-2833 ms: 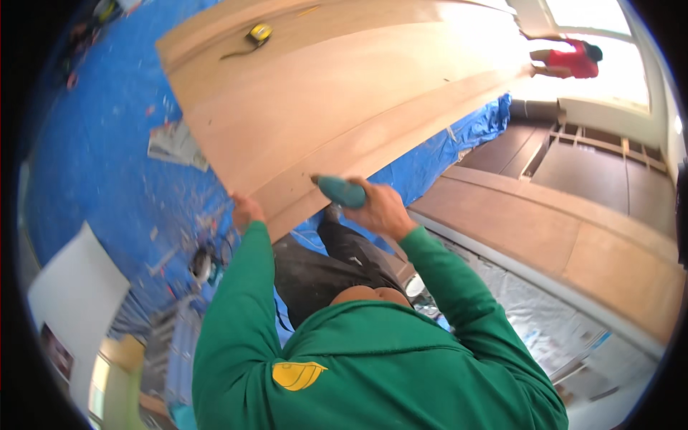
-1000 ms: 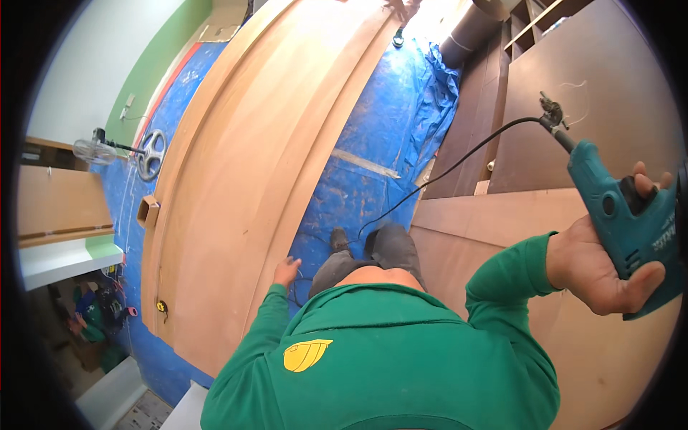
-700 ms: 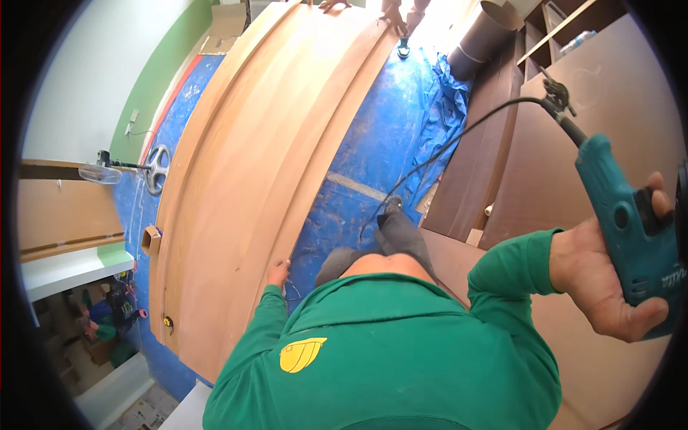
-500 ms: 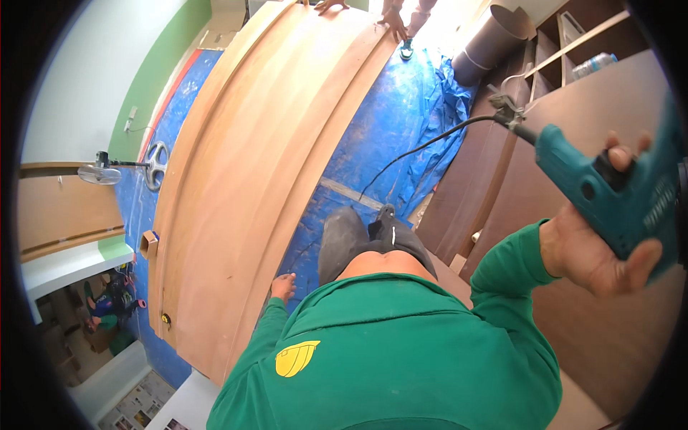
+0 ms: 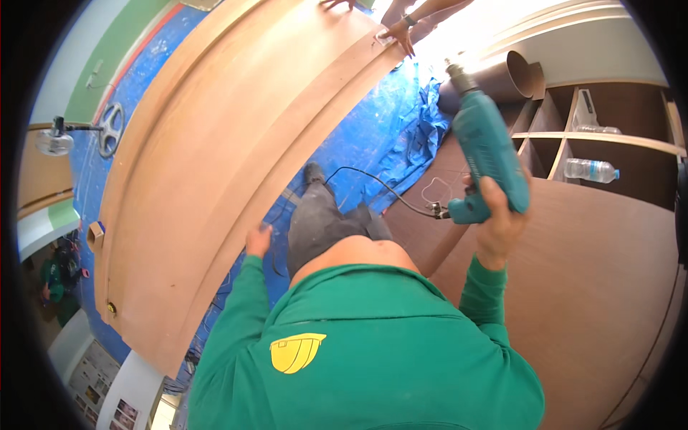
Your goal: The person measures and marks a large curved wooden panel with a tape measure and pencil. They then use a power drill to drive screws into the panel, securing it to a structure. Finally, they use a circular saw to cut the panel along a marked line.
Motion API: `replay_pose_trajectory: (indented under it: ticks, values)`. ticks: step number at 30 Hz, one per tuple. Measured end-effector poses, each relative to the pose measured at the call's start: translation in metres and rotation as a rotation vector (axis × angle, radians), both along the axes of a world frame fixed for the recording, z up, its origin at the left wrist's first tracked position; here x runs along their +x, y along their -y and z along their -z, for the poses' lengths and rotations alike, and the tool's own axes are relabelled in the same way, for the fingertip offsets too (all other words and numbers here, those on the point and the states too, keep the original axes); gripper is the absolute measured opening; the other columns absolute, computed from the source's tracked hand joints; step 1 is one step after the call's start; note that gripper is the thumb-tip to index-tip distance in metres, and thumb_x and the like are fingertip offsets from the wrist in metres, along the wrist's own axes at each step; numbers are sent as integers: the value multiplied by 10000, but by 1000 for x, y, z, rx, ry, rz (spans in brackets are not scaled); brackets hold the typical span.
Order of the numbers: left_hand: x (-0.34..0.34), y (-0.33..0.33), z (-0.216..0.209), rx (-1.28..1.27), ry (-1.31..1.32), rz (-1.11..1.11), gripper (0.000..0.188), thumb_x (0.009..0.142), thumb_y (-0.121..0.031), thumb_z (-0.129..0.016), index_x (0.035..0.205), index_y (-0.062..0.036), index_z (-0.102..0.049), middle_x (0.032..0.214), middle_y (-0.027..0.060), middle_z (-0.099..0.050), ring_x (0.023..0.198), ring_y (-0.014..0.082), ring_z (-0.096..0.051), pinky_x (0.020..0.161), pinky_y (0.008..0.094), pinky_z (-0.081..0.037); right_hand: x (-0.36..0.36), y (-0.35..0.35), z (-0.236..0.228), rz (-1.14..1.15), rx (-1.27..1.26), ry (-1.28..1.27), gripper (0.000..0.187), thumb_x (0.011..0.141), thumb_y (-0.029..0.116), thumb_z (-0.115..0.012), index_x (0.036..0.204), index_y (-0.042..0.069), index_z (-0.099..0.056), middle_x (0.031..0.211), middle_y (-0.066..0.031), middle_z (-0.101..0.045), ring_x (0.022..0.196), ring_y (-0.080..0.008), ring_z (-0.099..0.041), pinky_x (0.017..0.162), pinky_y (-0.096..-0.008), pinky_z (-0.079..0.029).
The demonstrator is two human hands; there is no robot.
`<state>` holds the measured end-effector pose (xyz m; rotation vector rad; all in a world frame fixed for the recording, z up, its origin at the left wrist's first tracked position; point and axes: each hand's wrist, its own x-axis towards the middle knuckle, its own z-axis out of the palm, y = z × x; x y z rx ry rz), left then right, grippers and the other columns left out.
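Crinkled blue tarp [image 5: 362,154], long wooden panel [image 5: 222,129], rounded teal drill [image 5: 489,143]

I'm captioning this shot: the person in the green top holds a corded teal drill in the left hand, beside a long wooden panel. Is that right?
Wrong hand: the head view shows the corded teal drill in the right hand. The rest stands.
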<state>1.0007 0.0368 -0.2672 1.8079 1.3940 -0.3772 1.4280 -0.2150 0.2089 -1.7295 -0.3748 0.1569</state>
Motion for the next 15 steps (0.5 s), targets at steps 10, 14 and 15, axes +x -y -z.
replay_pose_trajectory:
  ticks: [10, 14, 15]
  values:
    - [276, -88, -61, 197, 264, 118, 704, 966, -450, -801, 1489, 9, -693, 1362, 290, -774, 1290, 452, -740, 1137, 522, -566, 83, -21, 43, -150, -345, -23, 640, 886, 89, -913, 1478, -12, -692, 1141, -121, -845, 1018, -149, -787, 920, -343, -631]
    - [365, -92, -51, 185, 157, 16, 651, 963, -481, -790, 1382, 17, -766, 1314, 306, -786, 1276, 462, -740, 1121, 523, -567, 145, -41, 72, -256, -425, -12, 641, 872, 126, -924, 1462, 2, -705, 1086, -129, -852, 955, -167, -803, 891, -354, -638]
    - [384, -90, -46, 114, 118, -57, 639, 963, -490, -786, 1351, 18, -785, 1300, 310, -789, 1271, 463, -741, 1114, 523, -568, 163, -45, 80, -291, -441, 1, 644, 869, 138, -927, 1459, 5, -707, 1072, -132, -852, 939, -171, -805, 881, -358, -639]
